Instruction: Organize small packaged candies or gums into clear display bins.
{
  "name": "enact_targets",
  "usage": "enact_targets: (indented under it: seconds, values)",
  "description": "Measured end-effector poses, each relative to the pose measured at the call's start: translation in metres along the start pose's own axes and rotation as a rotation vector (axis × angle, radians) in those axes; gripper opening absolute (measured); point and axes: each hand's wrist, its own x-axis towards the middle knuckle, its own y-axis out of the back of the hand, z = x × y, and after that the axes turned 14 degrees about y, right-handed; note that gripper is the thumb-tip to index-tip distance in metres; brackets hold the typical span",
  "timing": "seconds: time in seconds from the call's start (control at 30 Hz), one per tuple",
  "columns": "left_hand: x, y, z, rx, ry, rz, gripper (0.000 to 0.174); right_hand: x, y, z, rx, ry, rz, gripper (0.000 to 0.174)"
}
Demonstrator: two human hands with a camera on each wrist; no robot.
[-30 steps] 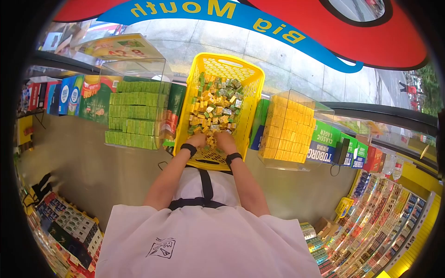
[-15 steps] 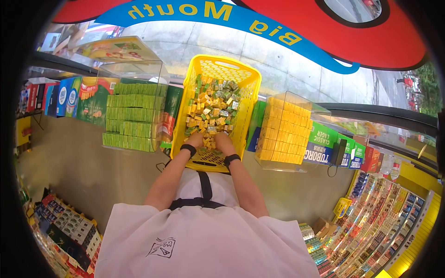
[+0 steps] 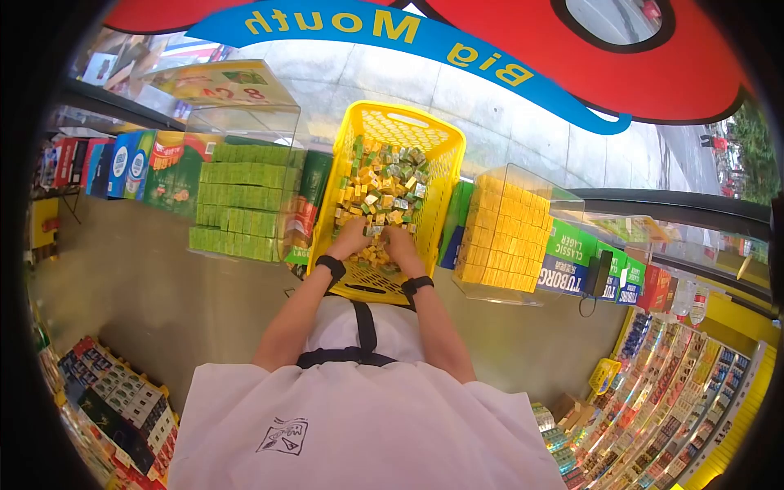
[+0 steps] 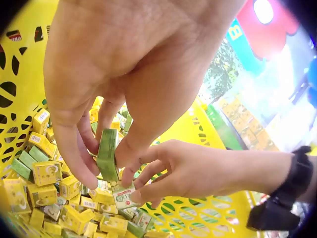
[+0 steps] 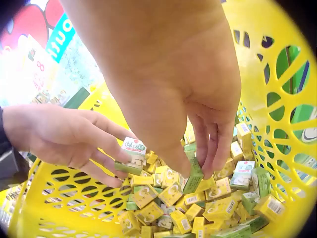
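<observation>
A yellow basket [image 3: 453,167] holds a loose heap of small yellow and green boxes [image 3: 380,184]. My left hand [image 3: 349,238] and right hand [image 3: 402,247] are side by side over its near end. In the left wrist view, my left hand [image 4: 124,64] pinches a green box [image 4: 107,154] between thumb and fingers. My right hand [image 5: 173,79] pinches another green box [image 5: 193,177] in the right wrist view, just above the heap. The left hand's box [image 5: 132,154] shows a white printed face there.
Left of the basket, a clear case holds stacked green boxes [image 3: 237,200]; on its right, another holds yellow boxes [image 3: 502,233]. Tuborg cartons [image 3: 567,253] stand farther right. Shelves of packets [image 3: 678,376] fill the lower right, with a window beyond the basket.
The left hand has risen slightly and moved forward from the basket's near end. The right hand has shifted a little to the right. The head view has shifted slightly.
</observation>
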Motion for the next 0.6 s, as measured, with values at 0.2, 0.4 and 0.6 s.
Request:
enact_targets:
  seconds: [0.2, 0.4, 0.6]
  values:
    - [-0.025, 0.028, 0.014, -0.137, -0.019, 0.033, 0.048, -0.009, 0.043, -0.053, 0.135, 0.015, 0.199, 0.035]
    - [-0.036, 0.027, 0.011, -0.252, -0.140, 0.074, 0.049, -0.018, 0.049, -0.077, 0.159, 0.163, 0.305, 0.046]
    - [-0.046, 0.038, 0.012, -0.296, -0.117, 0.012, 0.054, -0.024, 0.053, -0.091, 0.261, 0.193, 0.324, 0.048]
